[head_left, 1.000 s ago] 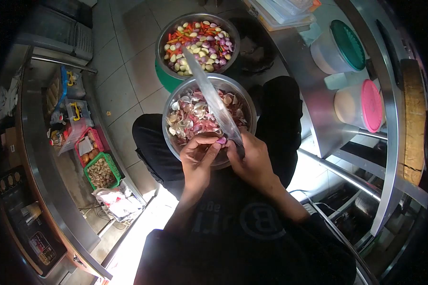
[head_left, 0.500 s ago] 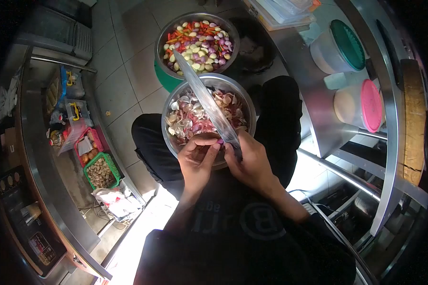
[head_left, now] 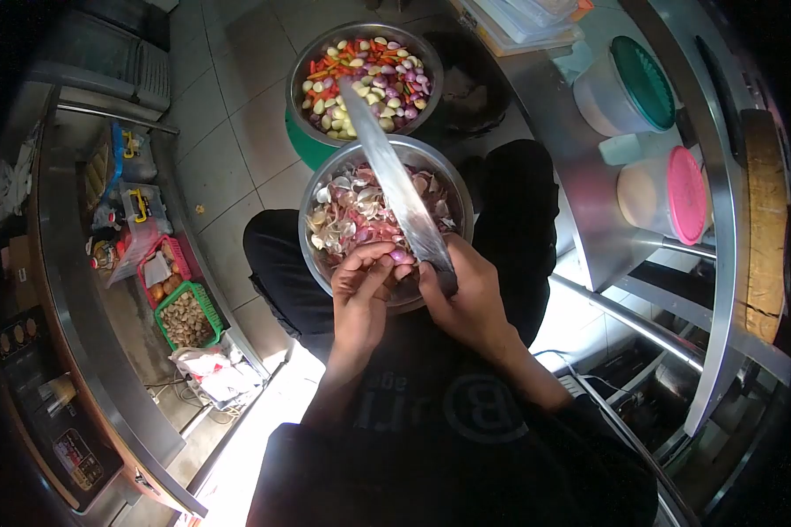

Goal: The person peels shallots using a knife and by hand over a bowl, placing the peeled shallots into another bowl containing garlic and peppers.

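Note:
My left hand (head_left: 360, 285) pinches a small purple shallot (head_left: 401, 256) between thumb and fingers, over the near rim of a steel bowl (head_left: 310, 237). Closed around the dark handle of a large knife (head_left: 395, 184) is my right hand (head_left: 461, 285); its fingers come close to the shallot. The wide blade points up and away, crossing above the bowl. Papery skins and peelings (head_left: 351, 211) in white, pink and brown fill that bowl, which sits between my knees. Just beyond it, a second steel bowl (head_left: 295, 83) holds peeled garlic, shallots and red chillies.
On the left shelf are a green basket (head_left: 187, 316) of garlic-like bulbs and a pink basket (head_left: 162, 272). A steel counter (head_left: 549, 105) on the right carries a green-lidded tub (head_left: 628, 88) and a pink-lidded tub (head_left: 664, 195). Tiled floor (head_left: 228, 132) lies ahead to the left.
The knife has swung slightly to the right and its blade turned. The shallot shows more clearly at my left fingertips. Both bowls stay in place.

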`<move>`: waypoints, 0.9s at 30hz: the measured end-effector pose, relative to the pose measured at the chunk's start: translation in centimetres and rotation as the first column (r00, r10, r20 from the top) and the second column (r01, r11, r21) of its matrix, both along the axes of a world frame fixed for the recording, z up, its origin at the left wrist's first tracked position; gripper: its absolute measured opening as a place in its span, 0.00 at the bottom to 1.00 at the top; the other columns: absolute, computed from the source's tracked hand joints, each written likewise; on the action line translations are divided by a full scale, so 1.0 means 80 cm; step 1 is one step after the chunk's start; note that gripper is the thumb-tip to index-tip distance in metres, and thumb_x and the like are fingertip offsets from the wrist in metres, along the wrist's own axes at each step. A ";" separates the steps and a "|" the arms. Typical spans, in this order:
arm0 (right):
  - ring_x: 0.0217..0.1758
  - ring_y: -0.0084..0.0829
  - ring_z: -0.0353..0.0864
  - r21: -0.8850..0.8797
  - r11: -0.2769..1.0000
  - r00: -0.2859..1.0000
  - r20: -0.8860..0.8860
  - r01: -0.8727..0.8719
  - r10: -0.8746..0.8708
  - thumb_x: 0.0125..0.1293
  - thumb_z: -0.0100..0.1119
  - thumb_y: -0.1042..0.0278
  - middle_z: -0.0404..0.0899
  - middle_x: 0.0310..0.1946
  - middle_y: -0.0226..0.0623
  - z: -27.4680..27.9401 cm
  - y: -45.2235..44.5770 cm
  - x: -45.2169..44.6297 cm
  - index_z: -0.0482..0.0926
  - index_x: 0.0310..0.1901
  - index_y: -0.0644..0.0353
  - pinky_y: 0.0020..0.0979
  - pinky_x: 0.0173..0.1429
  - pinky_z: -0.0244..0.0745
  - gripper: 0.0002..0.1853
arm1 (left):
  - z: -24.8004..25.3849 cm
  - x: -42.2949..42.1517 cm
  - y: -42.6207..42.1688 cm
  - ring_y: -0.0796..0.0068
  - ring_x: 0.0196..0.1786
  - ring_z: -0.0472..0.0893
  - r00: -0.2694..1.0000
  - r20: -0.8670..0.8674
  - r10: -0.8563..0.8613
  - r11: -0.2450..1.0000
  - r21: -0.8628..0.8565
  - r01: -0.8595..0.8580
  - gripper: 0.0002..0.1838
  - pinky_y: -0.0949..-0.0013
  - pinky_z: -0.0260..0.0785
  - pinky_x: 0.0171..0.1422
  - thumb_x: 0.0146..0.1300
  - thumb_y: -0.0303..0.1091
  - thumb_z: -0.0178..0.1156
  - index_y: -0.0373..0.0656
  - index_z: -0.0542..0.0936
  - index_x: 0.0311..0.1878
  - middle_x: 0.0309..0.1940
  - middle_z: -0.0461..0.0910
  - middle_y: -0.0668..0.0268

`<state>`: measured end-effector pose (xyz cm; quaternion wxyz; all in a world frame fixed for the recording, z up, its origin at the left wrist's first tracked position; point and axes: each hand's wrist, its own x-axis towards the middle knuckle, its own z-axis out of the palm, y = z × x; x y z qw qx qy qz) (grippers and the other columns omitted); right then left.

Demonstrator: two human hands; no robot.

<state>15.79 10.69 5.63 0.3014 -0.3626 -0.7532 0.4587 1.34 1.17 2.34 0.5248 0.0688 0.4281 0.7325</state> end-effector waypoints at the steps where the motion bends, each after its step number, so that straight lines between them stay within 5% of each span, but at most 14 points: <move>1: 0.43 0.64 0.83 0.000 1.000 1.000 0.000 0.000 0.000 0.71 0.66 0.72 0.79 0.38 0.56 0.002 0.000 -0.001 0.75 0.48 0.65 0.51 0.43 0.78 0.11 | 0.000 0.000 -0.001 0.68 0.52 0.88 1.000 0.000 0.000 1.000 0.000 0.000 0.10 0.65 0.82 0.61 0.78 0.19 0.58 0.32 0.84 0.57 0.47 0.87 0.58; 4: 0.43 0.63 0.82 0.032 0.999 0.999 -0.020 -0.044 0.045 0.71 0.66 0.71 0.78 0.40 0.56 0.011 0.001 -0.004 0.75 0.49 0.65 0.51 0.44 0.79 0.12 | 0.001 0.002 -0.002 0.69 0.51 0.89 0.999 0.033 0.009 0.999 -0.053 -0.007 0.11 0.67 0.83 0.60 0.77 0.19 0.61 0.31 0.85 0.58 0.48 0.88 0.59; 9: 0.43 0.63 0.82 0.038 0.996 0.996 0.039 -0.083 0.082 0.70 0.65 0.72 0.78 0.42 0.55 0.001 0.001 -0.003 0.75 0.49 0.66 0.51 0.44 0.80 0.12 | -0.006 0.002 -0.001 0.70 0.49 0.89 0.968 -0.252 -0.011 0.999 -0.033 0.003 0.11 0.68 0.82 0.59 0.73 0.18 0.66 0.31 0.85 0.57 0.47 0.89 0.57; 13: 0.43 0.60 0.85 0.075 0.997 0.998 0.052 -0.033 0.029 0.68 0.67 0.72 0.81 0.41 0.54 -0.008 0.007 0.000 0.78 0.50 0.66 0.48 0.44 0.81 0.12 | 0.007 -0.013 0.001 0.70 0.48 0.89 0.974 -0.224 -0.040 0.999 0.002 0.042 0.10 0.68 0.82 0.57 0.74 0.16 0.63 0.31 0.85 0.55 0.47 0.89 0.57; 16: 0.41 0.56 0.88 -0.045 0.996 0.997 0.018 0.075 -0.074 0.65 0.70 0.72 0.85 0.39 0.53 -0.009 0.013 0.003 0.83 0.48 0.66 0.44 0.44 0.83 0.13 | 0.022 -0.042 -0.003 0.69 0.45 0.86 0.993 -0.113 -0.037 0.990 -0.138 0.022 0.09 0.68 0.79 0.53 0.75 0.21 0.56 0.32 0.85 0.50 0.45 0.87 0.58; 20: 0.39 0.51 0.91 -0.067 0.994 0.988 0.136 0.087 -0.078 0.63 0.74 0.70 0.87 0.36 0.52 -0.013 0.023 0.012 0.86 0.44 0.67 0.42 0.45 0.84 0.12 | 0.001 -0.083 -0.014 0.72 0.43 0.86 0.981 -0.058 -0.184 0.972 -0.159 0.173 0.12 0.70 0.76 0.45 0.74 0.25 0.53 0.32 0.85 0.48 0.43 0.87 0.60; 22: 0.40 0.51 0.92 -0.115 0.992 0.984 0.175 0.045 -0.024 0.63 0.76 0.67 0.88 0.37 0.53 -0.012 0.025 0.014 0.87 0.44 0.67 0.42 0.45 0.84 0.13 | 0.003 -0.090 -0.005 0.74 0.42 0.81 0.724 -0.392 -0.568 0.801 -0.468 0.374 0.11 0.68 0.71 0.45 0.71 0.29 0.56 0.35 0.86 0.44 0.41 0.84 0.67; 23: 0.40 0.51 0.92 -0.117 0.992 0.985 0.173 0.047 -0.026 0.63 0.76 0.67 0.88 0.37 0.53 -0.011 0.026 0.013 0.87 0.44 0.67 0.42 0.45 0.84 0.13 | -0.012 -0.086 -0.003 0.67 0.44 0.87 0.511 -0.622 -0.593 0.805 -0.481 0.348 0.09 0.65 0.77 0.50 0.67 0.27 0.63 0.37 0.87 0.48 0.43 0.87 0.62; 24: 0.40 0.51 0.92 -0.143 0.989 0.981 0.193 0.038 -0.010 0.64 0.77 0.66 0.89 0.37 0.54 -0.008 0.026 0.013 0.87 0.44 0.67 0.43 0.46 0.84 0.13 | -0.010 -0.078 0.002 0.67 0.44 0.87 0.508 -0.623 -0.595 0.803 -0.482 0.350 0.09 0.65 0.77 0.50 0.67 0.27 0.63 0.37 0.87 0.48 0.43 0.87 0.62; 27: 0.41 0.51 0.92 -0.155 0.988 0.980 0.201 0.026 0.006 0.65 0.78 0.64 0.89 0.38 0.54 -0.010 0.026 0.013 0.88 0.44 0.67 0.43 0.46 0.85 0.15 | -0.031 -0.055 0.003 0.52 0.53 0.87 0.018 -0.736 -0.677 0.709 -0.646 0.283 0.16 0.54 0.79 0.60 0.59 0.31 0.71 0.39 0.87 0.50 0.47 0.86 0.53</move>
